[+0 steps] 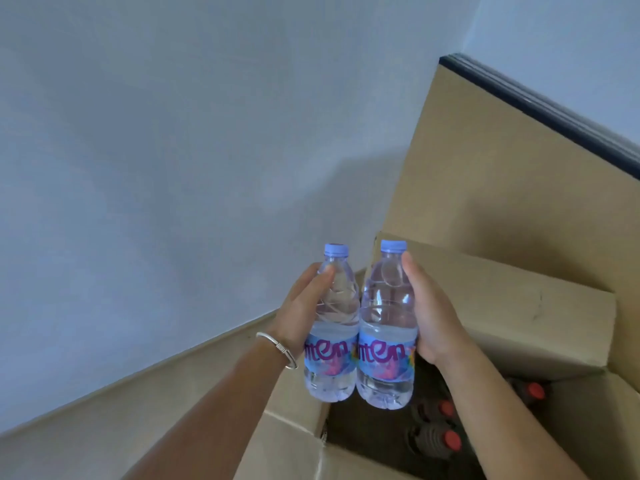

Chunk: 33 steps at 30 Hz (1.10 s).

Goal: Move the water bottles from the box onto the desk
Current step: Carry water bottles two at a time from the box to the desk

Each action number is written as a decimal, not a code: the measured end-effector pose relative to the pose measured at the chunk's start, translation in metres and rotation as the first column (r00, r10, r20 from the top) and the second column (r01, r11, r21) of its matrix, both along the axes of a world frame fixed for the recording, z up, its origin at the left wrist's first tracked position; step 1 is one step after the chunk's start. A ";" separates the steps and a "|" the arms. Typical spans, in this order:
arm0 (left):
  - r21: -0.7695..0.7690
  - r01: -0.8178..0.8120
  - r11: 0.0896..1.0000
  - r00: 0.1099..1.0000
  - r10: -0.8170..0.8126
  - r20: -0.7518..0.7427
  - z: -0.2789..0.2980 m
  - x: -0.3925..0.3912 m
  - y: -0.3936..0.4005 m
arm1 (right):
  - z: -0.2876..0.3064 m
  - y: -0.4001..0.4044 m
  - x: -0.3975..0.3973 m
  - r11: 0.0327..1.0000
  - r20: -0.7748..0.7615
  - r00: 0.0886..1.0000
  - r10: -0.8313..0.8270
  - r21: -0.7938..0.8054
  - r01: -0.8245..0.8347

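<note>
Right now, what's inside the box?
Inside the box: dark bottles with red caps, at least three showing. The two water bottles and both arms cover part of the opening, so the count is unclear.

A beige floor (104, 410) runs along the foot of a pale wall (173, 133). An open cardboard box (287, 441) stands directly on it, flaps raised, close to the wall. Red-capped bottles (436, 439) lie in the box's dark interior.

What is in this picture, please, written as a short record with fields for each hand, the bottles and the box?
left hand: left hand grips left water bottle
right hand: right hand grips right water bottle
bottles: upright, side by side, blue caps on, held above the box
box: cardboard box, flaps open
inside box: dark bottles with red caps
</note>
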<state>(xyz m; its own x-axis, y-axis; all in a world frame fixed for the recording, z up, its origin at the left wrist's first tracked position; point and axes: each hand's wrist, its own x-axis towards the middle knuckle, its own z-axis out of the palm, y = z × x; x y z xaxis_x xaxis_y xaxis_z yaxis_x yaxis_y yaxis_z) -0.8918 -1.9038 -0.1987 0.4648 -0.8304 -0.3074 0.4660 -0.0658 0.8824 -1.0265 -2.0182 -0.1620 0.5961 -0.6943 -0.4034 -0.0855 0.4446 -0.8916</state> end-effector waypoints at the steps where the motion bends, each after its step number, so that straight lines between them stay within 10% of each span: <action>1: -0.019 -0.030 0.999 0.999 0.030 -0.016 0.006 0.009 0.014 | 0.006 0.012 0.011 1.000 0.001 1.000 0.024 -0.008 -0.024; 18: -0.156 -0.603 0.783 0.795 0.605 -0.036 0.062 0.126 0.386 | 0.076 0.342 0.213 0.782 0.012 0.799 0.602 -0.211 -0.586; 33: -0.135 -0.985 0.106 0.105 0.994 0.010 0.077 0.108 0.706 | 0.079 0.676 0.313 0.160 -0.077 0.190 0.979 -0.292 -0.943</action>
<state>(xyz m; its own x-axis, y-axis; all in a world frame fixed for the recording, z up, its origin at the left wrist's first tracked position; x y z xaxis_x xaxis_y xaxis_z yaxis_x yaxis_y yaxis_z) -0.7841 -1.1973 -0.1213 0.9084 0.3733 -0.1882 -0.0052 0.4602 0.8878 -0.7140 -1.3421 -0.0828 0.8782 0.4210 -0.2271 -0.1910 -0.1266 -0.9734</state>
